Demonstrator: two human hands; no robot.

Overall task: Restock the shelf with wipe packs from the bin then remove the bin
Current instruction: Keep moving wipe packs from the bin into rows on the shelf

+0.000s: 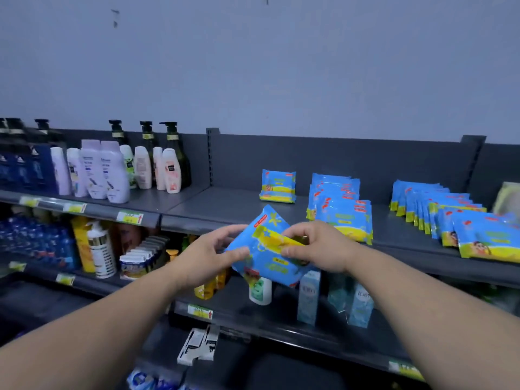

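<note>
- Gripping a wipe pack (267, 249) in both hands, held tilted in the air just before the front edge of the top shelf (213, 212); possibly two overlapped, cannot tell.
- With left hand (208, 254): pinching the pack's left edge, thumb on the face, fingers curled behind.
- With right hand (318, 249): clamped on the pack's upper right part, fingers curled over it.
- Not yet set down on the shelf.
- Already stocked near the shelf's middle: middle row (340, 215) of upright packs, front one close to the front edge.
- Toward the right end: right row (450, 218), longer, running from the back toward the front edge.
- Near the back edge, left of the middle row: single pack (277, 186) standing alone, bare shelf in front of it; likely the slot for the held one.
- Far left end: bottles (112, 170), not part of the job.
- No bin in view; cannot tell how many packs are left in it.
- Judged partway: two rows up, a third barely begun, bin removal not yet done.
</note>
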